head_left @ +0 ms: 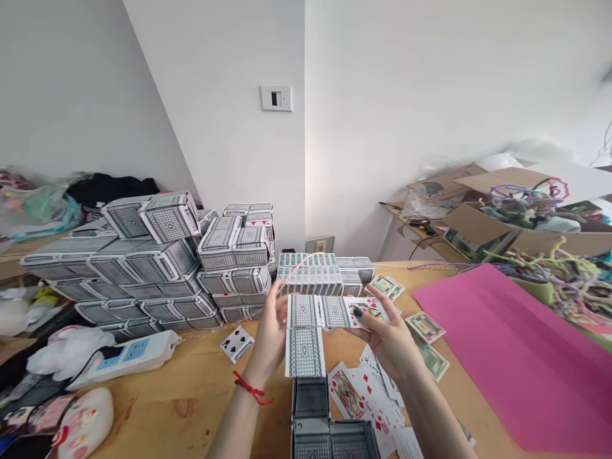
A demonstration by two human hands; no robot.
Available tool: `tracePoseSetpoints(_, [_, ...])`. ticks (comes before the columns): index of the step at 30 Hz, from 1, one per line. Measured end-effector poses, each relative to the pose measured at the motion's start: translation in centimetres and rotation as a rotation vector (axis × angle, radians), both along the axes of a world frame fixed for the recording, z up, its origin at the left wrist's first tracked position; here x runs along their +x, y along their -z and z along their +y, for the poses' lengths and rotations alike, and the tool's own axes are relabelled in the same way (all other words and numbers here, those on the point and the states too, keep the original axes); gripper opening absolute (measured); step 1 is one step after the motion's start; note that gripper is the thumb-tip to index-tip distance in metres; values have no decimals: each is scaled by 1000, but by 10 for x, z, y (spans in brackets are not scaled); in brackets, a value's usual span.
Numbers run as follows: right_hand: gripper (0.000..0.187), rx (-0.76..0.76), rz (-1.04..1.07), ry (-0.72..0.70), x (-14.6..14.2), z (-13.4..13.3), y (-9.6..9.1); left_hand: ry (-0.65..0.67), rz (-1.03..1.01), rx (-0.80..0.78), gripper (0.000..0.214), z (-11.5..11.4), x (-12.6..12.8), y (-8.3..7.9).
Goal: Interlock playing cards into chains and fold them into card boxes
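Note:
A structure of joined playing cards [305, 350], patterned backs showing, stands before me and runs down to folded card boxes [312, 440] at the bottom edge. My left hand [271, 328], with a red string round the wrist, grips its upper left side; some fingertips are hidden behind the cards. At the other end, my right hand [389, 331] pinches a face card [366, 310], its dark-nailed thumb on the front. This card adjoins the row of card backs [333, 311]. Loose playing cards [349, 392] lie beneath my right forearm.
Stacked card-built blocks [172, 268] rise at the left, and a ribbed card block [308, 271] stands behind my hands. A white power strip [136, 358] and one spade card [236, 343] lie left. Pink paper [492, 344] and a yarn-filled cardboard box [488, 233] are right.

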State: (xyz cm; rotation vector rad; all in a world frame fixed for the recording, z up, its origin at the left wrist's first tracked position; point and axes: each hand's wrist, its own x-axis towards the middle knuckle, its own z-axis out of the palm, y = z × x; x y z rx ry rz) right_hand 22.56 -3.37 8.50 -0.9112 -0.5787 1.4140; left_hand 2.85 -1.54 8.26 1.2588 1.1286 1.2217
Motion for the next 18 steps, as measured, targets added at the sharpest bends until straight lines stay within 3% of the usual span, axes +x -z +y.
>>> tracePoseSetpoints(3, [85,32,-58,26,-5,-1,-1,109,-288,-328,54,4,-3,0])
tracePoseSetpoints(8, [78,83,-294,36,-15,-5,0,245,-465,-530,32,1,-7,0])
tracePoseSetpoints(14, [39,84,-398,-132,-8,-2,0,216,-401,-398,34,0,-6,-1])
tracePoseSetpoints(18, [36,93,-446,-211,6,2,3,191,-326,-308,38,0,-8,-4])
